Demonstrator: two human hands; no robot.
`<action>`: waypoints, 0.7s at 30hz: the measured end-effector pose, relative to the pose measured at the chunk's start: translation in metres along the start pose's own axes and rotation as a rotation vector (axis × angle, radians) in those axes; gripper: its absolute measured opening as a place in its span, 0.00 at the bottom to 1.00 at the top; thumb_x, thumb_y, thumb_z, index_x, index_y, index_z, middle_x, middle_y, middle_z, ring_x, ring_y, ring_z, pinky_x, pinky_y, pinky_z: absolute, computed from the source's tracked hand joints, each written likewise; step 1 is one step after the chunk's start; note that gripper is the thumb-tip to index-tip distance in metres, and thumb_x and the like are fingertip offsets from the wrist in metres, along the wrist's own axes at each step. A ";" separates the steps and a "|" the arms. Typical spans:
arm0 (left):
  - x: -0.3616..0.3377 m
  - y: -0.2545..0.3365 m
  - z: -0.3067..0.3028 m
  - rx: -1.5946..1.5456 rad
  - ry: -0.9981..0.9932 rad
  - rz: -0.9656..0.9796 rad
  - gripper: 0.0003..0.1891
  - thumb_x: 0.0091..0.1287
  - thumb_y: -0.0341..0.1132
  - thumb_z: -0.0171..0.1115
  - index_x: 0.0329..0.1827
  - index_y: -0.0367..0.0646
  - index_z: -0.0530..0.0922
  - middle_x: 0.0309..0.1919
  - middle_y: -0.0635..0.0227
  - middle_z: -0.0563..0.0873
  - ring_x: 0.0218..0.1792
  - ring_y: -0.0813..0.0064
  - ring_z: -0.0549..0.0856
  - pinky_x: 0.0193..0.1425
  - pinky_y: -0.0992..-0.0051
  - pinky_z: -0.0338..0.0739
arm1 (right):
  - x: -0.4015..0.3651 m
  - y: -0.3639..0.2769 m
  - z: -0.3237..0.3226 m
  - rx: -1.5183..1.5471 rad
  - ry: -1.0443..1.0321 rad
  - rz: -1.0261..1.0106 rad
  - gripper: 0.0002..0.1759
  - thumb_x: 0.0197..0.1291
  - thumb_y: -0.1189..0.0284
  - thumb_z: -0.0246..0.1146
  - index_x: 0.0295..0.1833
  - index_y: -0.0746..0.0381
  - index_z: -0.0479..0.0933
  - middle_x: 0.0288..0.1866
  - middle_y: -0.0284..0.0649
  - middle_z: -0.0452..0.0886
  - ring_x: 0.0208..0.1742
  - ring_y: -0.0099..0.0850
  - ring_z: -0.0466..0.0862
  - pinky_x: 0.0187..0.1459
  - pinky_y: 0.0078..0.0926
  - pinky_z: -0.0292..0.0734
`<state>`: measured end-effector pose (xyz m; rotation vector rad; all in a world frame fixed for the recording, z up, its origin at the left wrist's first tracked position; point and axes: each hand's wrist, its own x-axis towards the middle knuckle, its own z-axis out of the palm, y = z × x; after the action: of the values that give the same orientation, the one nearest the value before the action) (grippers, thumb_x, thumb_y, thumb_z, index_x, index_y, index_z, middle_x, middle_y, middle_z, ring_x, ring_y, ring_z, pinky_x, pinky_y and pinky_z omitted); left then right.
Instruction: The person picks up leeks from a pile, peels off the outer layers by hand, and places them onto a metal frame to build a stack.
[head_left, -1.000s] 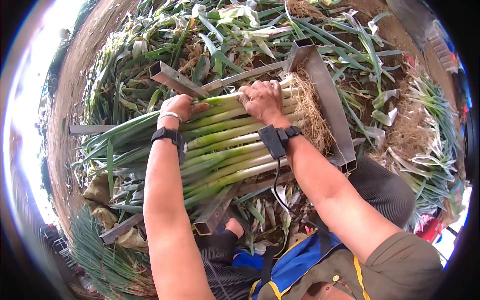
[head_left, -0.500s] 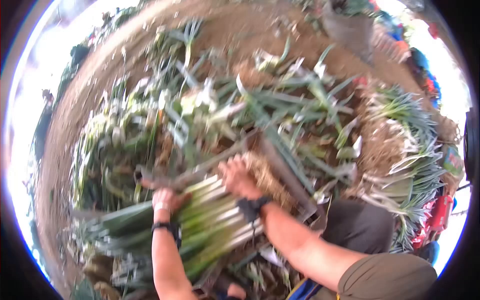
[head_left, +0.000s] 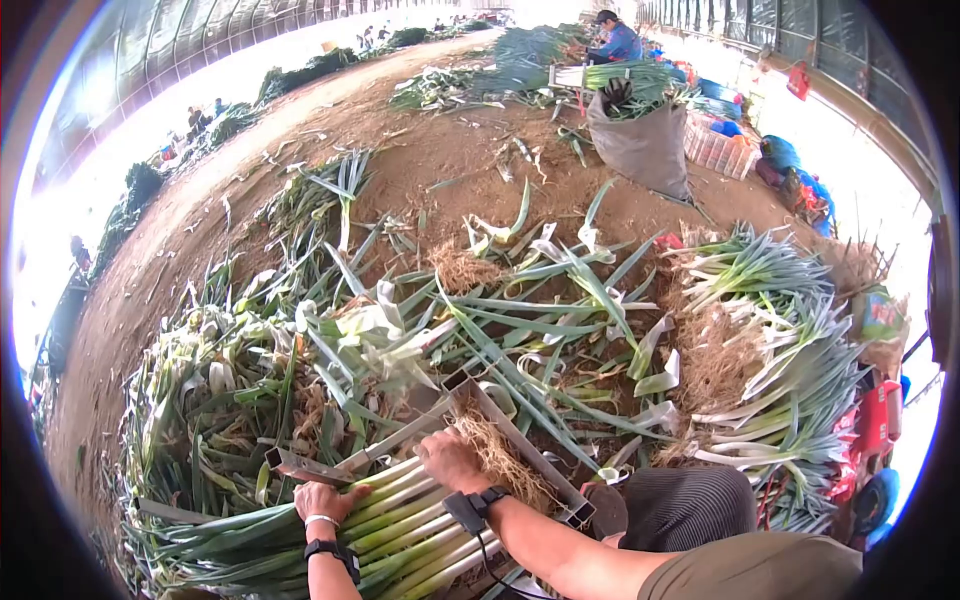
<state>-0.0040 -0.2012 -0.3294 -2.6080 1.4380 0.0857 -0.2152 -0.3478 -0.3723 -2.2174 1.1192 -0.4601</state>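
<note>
A row of green onions [head_left: 415, 530] lies side by side in a metal frame [head_left: 525, 445], white stalks and roots to the right, green leaves to the left. My left hand [head_left: 325, 503] grips the far edge of the row near the leaves, thumb stretched along the stalks and fingers partly hidden. Closer to the root end, my right hand [head_left: 450, 460] has its fingers curled over the same far edge. Tangled roots [head_left: 500, 455] rest against the frame's right bar. Both wrists wear black bands.
Loose leaves and trimmings [head_left: 230, 400] are heaped beyond the frame and to the left. More green onions [head_left: 790, 370] are piled at right. Farther off stand a grey sack [head_left: 640, 145] and a woven basket [head_left: 720, 150]. Another person [head_left: 615, 42] sits at the back.
The camera view has tilted up, bringing the far ground and the other person into sight. Both hands remain at the row's far edge and appear lower in the picture.
</note>
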 end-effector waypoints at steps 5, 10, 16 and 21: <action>-0.001 -0.001 0.006 0.038 0.049 0.017 0.48 0.41 0.86 0.43 0.23 0.44 0.86 0.21 0.61 0.85 0.29 0.63 0.85 0.40 0.66 0.70 | -0.004 -0.004 -0.005 -0.120 0.005 0.052 0.19 0.65 0.56 0.53 0.40 0.61 0.79 0.45 0.43 0.81 0.53 0.42 0.76 0.54 0.42 0.71; -0.004 0.001 0.008 -0.058 0.279 0.053 0.45 0.39 0.84 0.50 0.20 0.44 0.84 0.19 0.62 0.83 0.28 0.63 0.83 0.39 0.65 0.69 | -0.002 0.012 0.010 -0.083 0.030 -0.014 0.17 0.65 0.57 0.53 0.40 0.59 0.79 0.43 0.44 0.80 0.51 0.43 0.75 0.54 0.43 0.71; -0.012 0.016 -0.002 -0.082 0.193 -0.008 0.37 0.48 0.75 0.55 0.23 0.45 0.85 0.25 0.65 0.84 0.40 0.67 0.79 0.50 0.65 0.63 | 0.013 0.017 0.010 -0.083 -0.069 -0.033 0.21 0.64 0.53 0.53 0.44 0.59 0.80 0.47 0.47 0.79 0.54 0.46 0.73 0.59 0.44 0.66; -0.027 0.007 0.001 -0.071 0.057 -0.039 0.38 0.55 0.67 0.57 0.53 0.40 0.79 0.60 0.64 0.74 0.63 0.62 0.66 0.64 0.60 0.53 | 0.017 0.006 -0.016 -0.038 -0.292 -0.013 0.30 0.64 0.49 0.53 0.65 0.56 0.70 0.62 0.50 0.73 0.68 0.49 0.65 0.68 0.50 0.55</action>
<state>-0.0246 -0.1820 -0.3272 -2.7157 1.4269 0.0593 -0.2171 -0.3701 -0.3637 -2.2371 0.9647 -0.1145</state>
